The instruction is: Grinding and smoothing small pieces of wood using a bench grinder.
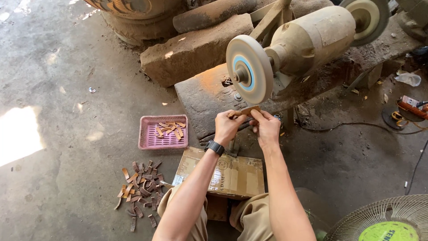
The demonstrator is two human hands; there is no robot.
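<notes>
both hands pinch a small wooden piece under a bench grinder's wheel

the person's left hand (228, 126) and right hand (265, 126) are both closed in a pinch on the small flat tan wooden piece (248, 110), held just below the rim of the round grey-beige buffing wheel (248, 69) of the dusty beige bench grinder (307, 40), which sits on a rough stone slab (209, 96). judged from this, the fingertips sit very near the wheel, so a slip or a snag could pull them against it or fling the piece away; whether the wheel is spinning cannot be told. on the floor to the left lie a pink plastic basket (162, 132) holding a few curved pieces and a heap of brown wooden pieces (140, 187); a cardboard box (225, 174) stands near the knees, so a dropped piece could scatter among them.
</notes>
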